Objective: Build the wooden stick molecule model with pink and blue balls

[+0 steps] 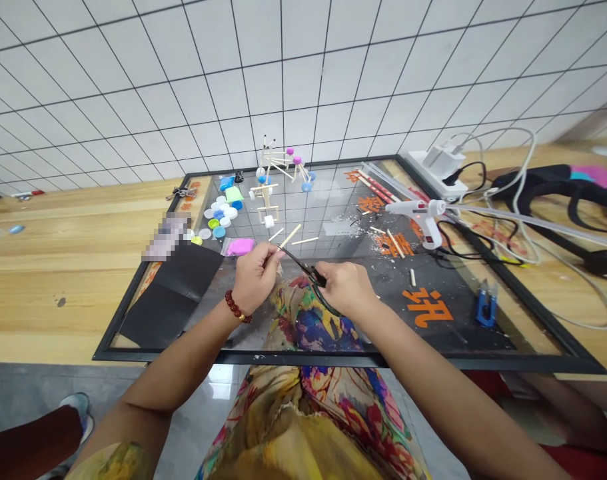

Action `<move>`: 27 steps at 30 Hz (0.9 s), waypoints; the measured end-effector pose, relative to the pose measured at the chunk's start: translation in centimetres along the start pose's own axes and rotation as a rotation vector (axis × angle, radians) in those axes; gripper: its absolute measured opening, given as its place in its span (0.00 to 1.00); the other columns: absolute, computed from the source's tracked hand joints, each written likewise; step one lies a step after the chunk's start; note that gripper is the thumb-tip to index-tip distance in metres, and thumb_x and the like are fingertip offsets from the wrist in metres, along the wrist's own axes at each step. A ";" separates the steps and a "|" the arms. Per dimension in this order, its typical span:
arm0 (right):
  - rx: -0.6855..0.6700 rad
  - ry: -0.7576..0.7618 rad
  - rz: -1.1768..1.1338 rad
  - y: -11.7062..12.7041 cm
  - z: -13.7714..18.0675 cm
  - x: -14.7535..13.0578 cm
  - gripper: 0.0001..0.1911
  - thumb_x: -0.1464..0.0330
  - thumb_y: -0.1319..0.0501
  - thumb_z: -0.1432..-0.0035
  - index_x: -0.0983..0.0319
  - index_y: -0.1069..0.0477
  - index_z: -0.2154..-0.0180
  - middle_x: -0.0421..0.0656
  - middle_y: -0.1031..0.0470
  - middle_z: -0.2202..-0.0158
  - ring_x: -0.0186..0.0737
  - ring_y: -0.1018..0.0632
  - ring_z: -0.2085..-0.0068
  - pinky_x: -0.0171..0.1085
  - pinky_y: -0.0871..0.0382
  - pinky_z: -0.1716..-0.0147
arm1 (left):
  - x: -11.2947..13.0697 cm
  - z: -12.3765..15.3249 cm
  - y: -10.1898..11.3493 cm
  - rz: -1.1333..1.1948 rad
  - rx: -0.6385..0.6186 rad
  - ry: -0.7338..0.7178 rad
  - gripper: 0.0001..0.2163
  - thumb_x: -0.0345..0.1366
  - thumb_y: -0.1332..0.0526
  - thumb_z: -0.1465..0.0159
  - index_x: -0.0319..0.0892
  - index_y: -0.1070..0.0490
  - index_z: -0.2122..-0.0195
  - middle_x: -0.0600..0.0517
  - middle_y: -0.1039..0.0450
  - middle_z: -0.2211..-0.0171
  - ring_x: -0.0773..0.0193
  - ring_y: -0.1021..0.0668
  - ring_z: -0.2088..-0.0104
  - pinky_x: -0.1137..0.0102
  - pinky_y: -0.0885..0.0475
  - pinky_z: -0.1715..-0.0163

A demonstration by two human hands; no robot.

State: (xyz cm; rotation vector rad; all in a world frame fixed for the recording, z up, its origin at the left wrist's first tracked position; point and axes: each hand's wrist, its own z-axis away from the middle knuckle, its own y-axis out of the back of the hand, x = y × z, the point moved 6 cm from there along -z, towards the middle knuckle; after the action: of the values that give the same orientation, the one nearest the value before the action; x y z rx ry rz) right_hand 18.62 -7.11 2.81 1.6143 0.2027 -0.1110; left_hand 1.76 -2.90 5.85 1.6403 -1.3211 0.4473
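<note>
My left hand (256, 273), with a red bead bracelet on its wrist, pinches a thin wooden stick (290, 237) that points up and to the right. My right hand (346, 287) grips the handles of black scissors (303, 268), whose blades reach toward the stick near my left fingers. Both hands hover over the near middle of a black-framed glass board (433, 360) lying on a wooden table.
On the board lie a white glue gun (420, 213), loose sticks (396, 243), coloured bottle caps (220, 217), a stick model (283, 167), pink foam (239, 247), black paper (176, 293) and a blue clip (486, 303). A power strip (440, 167) and cables sit at the right. Another person's leg shows bottom left.
</note>
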 end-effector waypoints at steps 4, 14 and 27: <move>-0.029 0.022 0.014 -0.1 0.1 -0.1 0.13 0.59 0.43 0.44 0.59 0.24 0.67 0.45 0.19 0.73 0.42 0.23 0.70 0.37 0.54 0.73 | 0.1 -0.3 0.4 0.024 -0.017 0.012 0.09 0.37 0.40 0.37 0.41 0.30 0.74 0.56 0.32 0.81 0.71 0.32 0.79 0.74 0.38 0.76; 0.061 0.088 -0.055 0.4 0.0 0.0 0.16 0.59 0.45 0.43 0.61 0.25 0.70 0.46 0.20 0.72 0.40 0.24 0.71 0.36 0.52 0.73 | -1.4 -0.8 -1.0 0.638 -0.308 0.499 0.14 0.46 0.32 0.44 0.39 0.28 0.70 0.55 0.31 0.82 0.76 0.38 0.85 0.78 0.48 0.86; 0.013 0.111 -0.038 0.3 0.1 -0.4 0.15 0.59 0.46 0.42 0.61 0.25 0.69 0.46 0.20 0.73 0.41 0.23 0.71 0.37 0.54 0.73 | -1.6 -0.9 -0.2 0.602 -0.308 0.517 0.15 0.47 0.30 0.47 0.39 0.29 0.75 0.56 0.33 0.85 0.76 0.41 0.87 0.77 0.50 0.87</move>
State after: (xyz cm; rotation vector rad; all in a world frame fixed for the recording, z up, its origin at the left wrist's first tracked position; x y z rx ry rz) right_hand 18.30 -7.27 3.18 1.6309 0.3190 -0.0523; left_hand 1.61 -1.27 5.02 0.7750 -1.3745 0.9047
